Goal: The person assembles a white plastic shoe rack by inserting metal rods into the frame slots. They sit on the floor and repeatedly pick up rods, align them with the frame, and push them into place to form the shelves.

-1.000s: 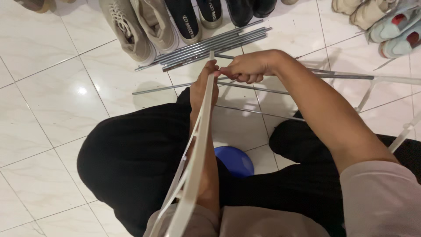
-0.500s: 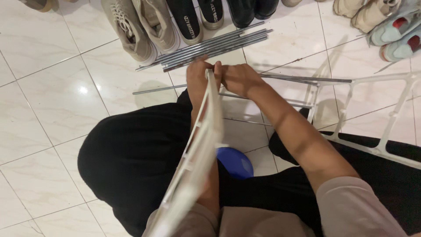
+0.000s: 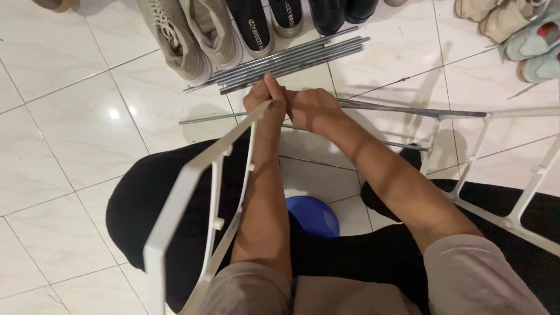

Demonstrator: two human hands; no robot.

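Note:
My left hand (image 3: 263, 99) grips the top corner of a white plastic frame panel (image 3: 181, 195) that tilts over my left knee. Right beside it, my right hand (image 3: 309, 108) is closed around the end of a grey metal rod (image 3: 408, 109) where it meets that corner. The rod runs right to a second white plastic frame panel (image 3: 513, 219) lying across my right leg. A further rod (image 3: 402, 144) spans below it. I sit with black trousers, both hands touching each other.
A bundle of loose metal rods (image 3: 280, 58) lies on the white tiled floor just beyond my hands, and one single rod (image 3: 204, 119) lies nearer. Several shoes (image 3: 192, 29) line the far edge, more at top right (image 3: 536, 35). A blue round stool (image 3: 312, 214) shows between my legs.
The left frame panel has swung from edge-on to tilted open leftward. My hands shifted slightly together at its corner, and the right frame panel moved further into view.

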